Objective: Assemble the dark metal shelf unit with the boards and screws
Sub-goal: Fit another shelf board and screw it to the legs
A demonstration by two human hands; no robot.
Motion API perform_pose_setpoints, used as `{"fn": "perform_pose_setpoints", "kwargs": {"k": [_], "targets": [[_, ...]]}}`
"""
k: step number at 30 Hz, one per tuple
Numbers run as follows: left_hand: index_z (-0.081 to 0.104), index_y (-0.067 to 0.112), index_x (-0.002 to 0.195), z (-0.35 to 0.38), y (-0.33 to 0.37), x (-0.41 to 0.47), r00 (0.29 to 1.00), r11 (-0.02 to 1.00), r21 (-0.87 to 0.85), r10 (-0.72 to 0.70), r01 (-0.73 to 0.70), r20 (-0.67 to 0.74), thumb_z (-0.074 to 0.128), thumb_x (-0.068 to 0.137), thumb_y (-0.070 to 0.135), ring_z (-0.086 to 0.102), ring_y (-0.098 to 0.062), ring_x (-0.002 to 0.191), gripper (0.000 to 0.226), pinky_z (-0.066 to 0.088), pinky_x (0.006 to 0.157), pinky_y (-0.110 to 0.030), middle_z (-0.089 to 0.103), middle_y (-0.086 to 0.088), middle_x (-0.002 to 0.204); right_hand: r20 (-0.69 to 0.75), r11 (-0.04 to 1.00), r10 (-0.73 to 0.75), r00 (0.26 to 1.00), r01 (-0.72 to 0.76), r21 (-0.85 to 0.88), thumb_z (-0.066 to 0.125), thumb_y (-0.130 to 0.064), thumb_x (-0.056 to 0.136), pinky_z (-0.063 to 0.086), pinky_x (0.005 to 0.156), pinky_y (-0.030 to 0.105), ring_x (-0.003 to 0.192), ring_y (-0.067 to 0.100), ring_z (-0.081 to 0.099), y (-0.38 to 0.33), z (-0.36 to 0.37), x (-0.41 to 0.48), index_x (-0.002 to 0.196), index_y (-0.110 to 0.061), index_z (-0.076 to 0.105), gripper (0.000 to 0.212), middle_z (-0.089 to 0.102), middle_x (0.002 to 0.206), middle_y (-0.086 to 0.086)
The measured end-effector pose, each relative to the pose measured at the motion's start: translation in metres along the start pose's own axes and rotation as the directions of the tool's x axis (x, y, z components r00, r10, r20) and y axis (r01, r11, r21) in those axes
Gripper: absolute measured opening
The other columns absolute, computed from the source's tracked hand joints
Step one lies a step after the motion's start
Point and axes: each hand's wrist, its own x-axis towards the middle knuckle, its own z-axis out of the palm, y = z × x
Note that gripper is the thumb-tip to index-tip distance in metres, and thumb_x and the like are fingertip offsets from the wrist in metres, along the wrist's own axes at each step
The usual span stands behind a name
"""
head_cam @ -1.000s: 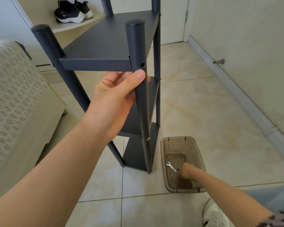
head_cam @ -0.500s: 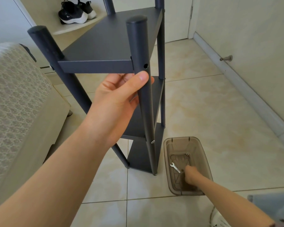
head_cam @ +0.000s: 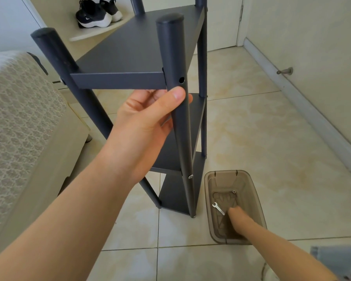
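Left hand [head_cam: 146, 118], middle of the frame, has its thumb across the front post [head_cam: 182, 138] and its fingers curled round behind it, just under the top board [head_cam: 138, 47]. That grip looks like the only thing steadying the shelf unit [head_cam: 176, 195], which stands on the tile in the centre.

Right above the thumb there's an empty screw hole [head_cam: 181, 79], so I'd guess that corner of the board isn't fastened yet. If the grip loosens or the post gets leaned on, the board could sag or twist out of line with the hole.

Down in the lower right, the right hand [head_cam: 234, 214] is inside the brown bin [head_cam: 209, 179], right beside the little wrench [head_cam: 218, 208]. I can't tell if its fingers have closed on anything because the tinted plastic hides them. One small piece [head_cam: 234, 191] sits at the bin's far end, maybe a screw or nut.

Fishing around down there while stretched sideways could pull the unit toward the couch [head_cam: 18, 118] on the left.
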Motion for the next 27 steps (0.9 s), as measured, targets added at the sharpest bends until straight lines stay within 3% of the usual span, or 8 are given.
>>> {"fn": "perform_pose_setpoints", "kwargs": {"k": [10, 13, 19, 21, 23, 27], "targets": [[0.061, 0.009, 0.098, -0.004, -0.003, 0.001, 0.999, 1.000, -0.010, 0.023, -0.023, 0.032, 0.071, 0.076, 0.020, 0.071, -0.020, 0.101, 0.027, 0.057, 0.088, -0.029, 0.066, -0.002, 0.086, 0.046, 0.990, -0.057, 0.997, 0.063, -0.129, 0.048, -0.001, 0.096, 0.050, 0.094, 0.032, 0.114, 0.028, 0.062, -0.009, -0.010, -0.002, 0.125, -0.007, 0.057, 0.031, 0.061, 0.126, 0.013], [0.062, 0.007, 0.103, -0.004, -0.002, 0.001, 0.999, 1.000, -0.015, 0.022, -0.021, 0.038, 0.072, 0.076, 0.019, 0.070, -0.021, 0.102, 0.031, 0.056, 0.089, -0.029, 0.067, -0.004, 0.090, 0.034, 0.981, -0.084, 0.996, 0.088, -0.172, 0.050, -0.001, 0.096, 0.049, 0.092, 0.031, 0.113, 0.027, 0.062, -0.018, -0.021, -0.006, 0.126, -0.006, 0.057, 0.031, 0.062, 0.126, 0.013], [0.063, 0.007, 0.100, -0.003, 0.003, -0.002, 1.000, 1.000, -0.008, 0.004, -0.004, 0.010, 0.072, 0.074, 0.018, 0.070, -0.026, 0.106, 0.030, 0.057, 0.093, -0.031, 0.069, -0.005, 0.090, 0.088, 0.924, -0.237, 0.968, 0.252, -0.288, 0.055, -0.004, 0.096, 0.048, 0.093, 0.036, 0.111, 0.032, 0.061, -0.059, -0.082, -0.035, 0.125, 0.000, 0.058, 0.029, 0.062, 0.123, 0.018], [0.064, 0.008, 0.099, -0.002, 0.004, -0.004, 1.000, 1.000, -0.003, 0.001, -0.001, 0.001, 0.071, 0.074, 0.017, 0.071, -0.026, 0.106, 0.027, 0.058, 0.091, -0.030, 0.069, -0.004, 0.087, 0.098, 0.878, -0.315, 0.944, 0.329, -0.348, 0.057, -0.003, 0.094, 0.048, 0.083, 0.035, 0.095, 0.030, 0.062, -0.072, -0.117, -0.059, 0.120, 0.002, 0.060, 0.026, 0.063, 0.112, 0.018], [0.064, 0.009, 0.095, -0.001, 0.005, -0.005, 1.000, 1.000, -0.013, 0.002, -0.002, -0.004, 0.071, 0.075, 0.016, 0.071, -0.026, 0.104, 0.023, 0.058, 0.088, -0.028, 0.069, -0.004, 0.084, 0.079, 0.834, -0.389, 0.918, 0.387, -0.392, 0.058, -0.003, 0.094, 0.046, 0.075, 0.030, 0.080, 0.024, 0.060, -0.080, -0.148, -0.084, 0.116, 0.001, 0.061, 0.023, 0.062, 0.098, 0.014], [0.064, 0.008, 0.092, -0.002, 0.005, -0.006, 1.000, 1.000, -0.027, 0.003, -0.004, -0.028, 0.073, 0.074, 0.015, 0.072, -0.027, 0.103, 0.021, 0.058, 0.085, -0.026, 0.069, -0.005, 0.084, -0.044, 0.796, -0.548, 0.836, 0.504, -0.336, 0.052, -0.004, 0.096, 0.044, 0.076, 0.024, 0.086, 0.019, 0.059, -0.082, -0.207, -0.135, 0.107, -0.008, 0.068, 0.020, 0.063, 0.098, 0.007]]}}
